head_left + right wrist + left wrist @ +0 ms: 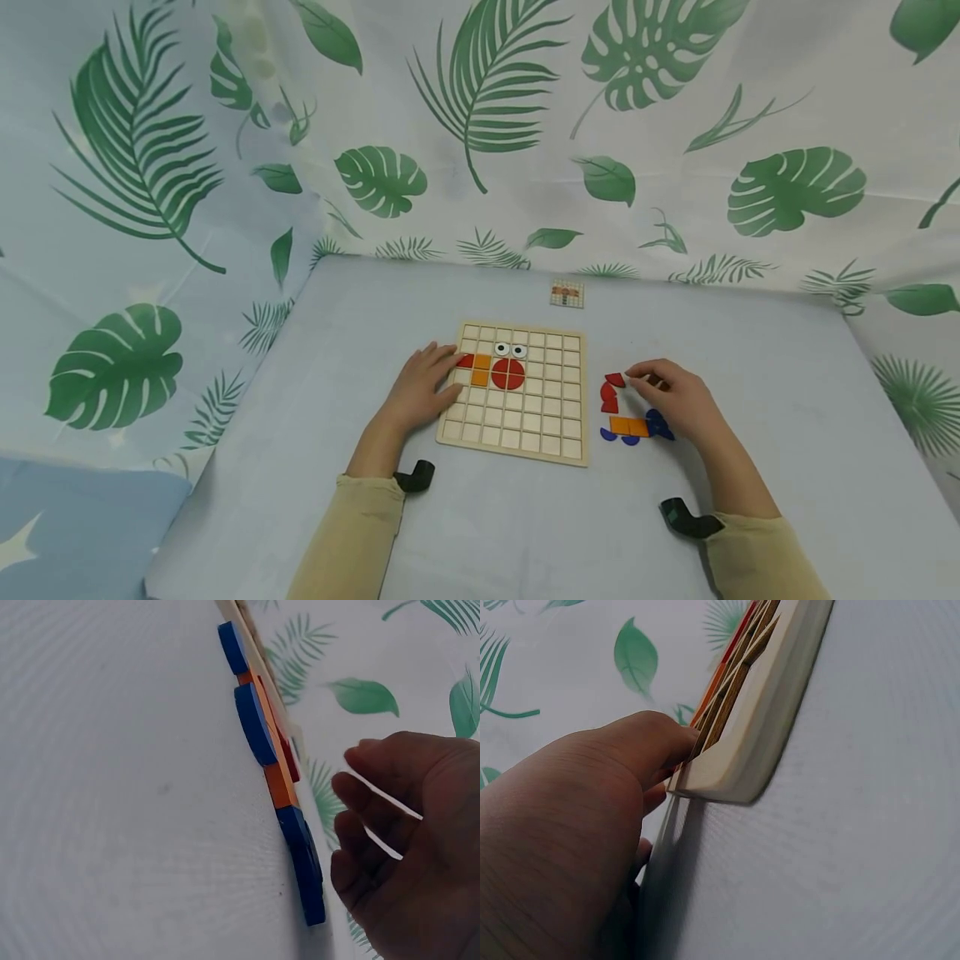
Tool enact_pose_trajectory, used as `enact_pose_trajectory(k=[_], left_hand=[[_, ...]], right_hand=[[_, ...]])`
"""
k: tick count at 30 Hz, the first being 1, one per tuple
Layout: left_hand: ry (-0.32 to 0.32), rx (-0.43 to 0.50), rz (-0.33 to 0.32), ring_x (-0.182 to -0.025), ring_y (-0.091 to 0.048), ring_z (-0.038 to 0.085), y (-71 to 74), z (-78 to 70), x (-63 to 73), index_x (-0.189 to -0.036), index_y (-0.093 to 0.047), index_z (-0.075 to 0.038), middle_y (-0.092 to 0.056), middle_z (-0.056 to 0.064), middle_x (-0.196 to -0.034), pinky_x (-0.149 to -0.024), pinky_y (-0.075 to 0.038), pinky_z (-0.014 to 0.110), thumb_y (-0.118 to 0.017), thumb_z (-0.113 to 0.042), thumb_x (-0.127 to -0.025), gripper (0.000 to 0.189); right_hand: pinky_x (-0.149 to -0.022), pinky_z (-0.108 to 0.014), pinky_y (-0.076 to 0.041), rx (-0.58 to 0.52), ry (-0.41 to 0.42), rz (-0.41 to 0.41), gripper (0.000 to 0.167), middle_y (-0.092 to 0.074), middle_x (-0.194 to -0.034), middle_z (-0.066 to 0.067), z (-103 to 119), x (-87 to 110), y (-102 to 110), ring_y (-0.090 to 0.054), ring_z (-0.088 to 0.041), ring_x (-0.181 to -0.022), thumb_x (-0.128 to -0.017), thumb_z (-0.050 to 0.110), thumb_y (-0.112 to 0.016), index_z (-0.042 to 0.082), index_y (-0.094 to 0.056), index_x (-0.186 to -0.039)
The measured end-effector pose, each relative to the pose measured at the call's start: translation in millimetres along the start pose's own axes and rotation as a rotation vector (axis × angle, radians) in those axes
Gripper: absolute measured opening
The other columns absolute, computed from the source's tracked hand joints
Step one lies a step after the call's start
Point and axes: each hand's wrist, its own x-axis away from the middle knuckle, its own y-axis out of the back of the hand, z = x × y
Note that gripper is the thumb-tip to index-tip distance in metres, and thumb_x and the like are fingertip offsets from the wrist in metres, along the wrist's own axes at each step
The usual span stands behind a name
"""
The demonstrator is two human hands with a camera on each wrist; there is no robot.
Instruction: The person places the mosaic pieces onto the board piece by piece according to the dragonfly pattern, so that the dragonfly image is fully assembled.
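A square wooden grid board (536, 406) lies mid-table. On it are a red circle of quarter pieces (507, 374), two eye pieces (511, 350), orange squares (481, 371) and a red piece (466, 361) at the left. My left hand (424, 385) rests at the board's left edge, fingers extended, thumb touching the rim in the left wrist view. Right of the board, my right hand (672, 392) has its fingertips beside a red piece (615, 380), fingers loosely bent. Nothing shows between them in the right wrist view (405, 817). Whether they touch the piece I cannot tell.
Below the right fingers lie more red pieces (609, 398), orange squares (628, 427) and blue pieces (659, 424). A small pattern card (567, 294) lies behind the board. Leaf-print cloth (480, 167) hangs behind the table.
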Motion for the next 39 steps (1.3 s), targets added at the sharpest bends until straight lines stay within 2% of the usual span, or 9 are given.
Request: enact_pose_trajectory(k=[6, 11, 14, 17, 22, 29, 34, 39], left_hand=[[0.003, -0.006, 0.006, -0.153, -0.021, 0.028, -1.0, 0.9, -1.1, -0.151, -0.043, -0.021, -0.037, -0.001, -0.158, -0.127, -0.014, 0.046, -0.055, -0.041, -0.099, 0.057], [0.003, 0.001, -0.003, -0.152, -0.022, 0.029, -2.1, 1.1, -0.9, -0.15, -0.044, -0.021, -0.038, 0.0, -0.158, -0.127, -0.015, 0.047, -0.056, -0.041, -0.098, 0.057], [0.01, -0.004, 0.0, -0.153, -0.022, 0.028, -2.4, 0.7, -0.7, -0.151, -0.043, -0.021, -0.037, -0.001, -0.158, -0.127, -0.014, 0.046, -0.056, -0.041, -0.098, 0.057], [0.008, 0.005, -0.006, -0.152, -0.022, 0.028, -2.0, 0.2, -0.2, -0.15, -0.044, -0.021, -0.038, 0.0, -0.158, -0.127, -0.014, 0.046, -0.056, -0.04, -0.098, 0.057], [-0.009, 0.016, -0.023, -0.151, -0.024, 0.031, -1.3, 0.4, 0.3, -0.149, -0.046, -0.018, -0.04, 0.001, -0.157, -0.126, -0.016, 0.048, -0.057, -0.038, -0.098, 0.056], [0.001, 0.01, -0.002, -0.153, -0.021, 0.028, -1.7, 1.3, -0.6, -0.15, -0.044, -0.02, -0.038, -0.001, -0.158, -0.127, -0.013, 0.046, -0.056, -0.04, -0.098, 0.057], [-0.004, 0.016, -0.002, -0.153, -0.021, 0.029, -1.7, 1.7, -1.0, -0.15, -0.044, -0.02, -0.038, 0.0, -0.158, -0.127, -0.013, 0.047, -0.056, -0.04, -0.098, 0.057], [-0.003, 0.02, -0.003, -0.153, -0.022, 0.029, -1.5, 1.2, -0.7, -0.15, -0.044, -0.02, -0.038, 0.0, -0.158, -0.127, -0.013, 0.047, -0.056, -0.04, -0.098, 0.057]], right_hand=[[-0.072, -0.03, -0.048, 0.005, -0.007, 0.026, 0.03, -0.062, -0.103, -0.008, -11, -3.3, -5, -0.052, -0.024, -0.09, -0.098, 0.036, -0.06, 0.019, -0.064, -0.123], [-0.087, -0.044, -0.051, 0.041, 0.066, 0.061, 0.037, -0.062, -0.123, -0.012, -18, -6.1, -8, -0.052, -0.026, -0.099, -0.098, 0.024, -0.061, 0.021, -0.059, -0.135], [-0.088, -0.047, -0.051, 0.058, 0.106, 0.086, 0.043, -0.061, -0.126, -0.012, -18, -6.9, -10, -0.051, -0.026, -0.101, -0.098, 0.019, -0.06, 0.024, -0.055, -0.141], [-0.088, -0.047, -0.05, 0.057, 0.128, 0.093, 0.043, -0.062, -0.125, -0.012, -17, -7.2, -12, -0.051, -0.028, -0.103, -0.098, 0.016, -0.06, 0.023, -0.056, -0.141], [-0.101, -0.057, -0.046, 0.048, 0.148, 0.071, 0.037, -0.059, -0.134, -0.011, -18, -7.9, -15, -0.052, -0.031, -0.115, -0.097, 0.015, -0.061, 0.02, -0.061, -0.134], [-0.09, -0.047, -0.049, 0.09, 0.158, 0.055, 0.036, -0.063, -0.118, -0.009, -20, -8.7, -17, -0.053, -0.026, -0.1, -0.095, 0.018, -0.064, 0.018, -0.062, -0.131], [-0.083, -0.039, -0.048, 0.134, 0.156, 0.06, 0.037, -0.061, -0.11, -0.008, -20, -9.9, -19, -0.051, -0.023, -0.095, -0.095, 0.018, -0.064, 0.017, -0.062, -0.132], [-0.086, -0.044, -0.052, 0.127, 0.132, 0.046, 0.03, -0.061, -0.108, -0.008, -21, -10.6, -21, -0.052, -0.025, -0.096, -0.094, 0.021, -0.065, 0.016, -0.064, -0.124]])
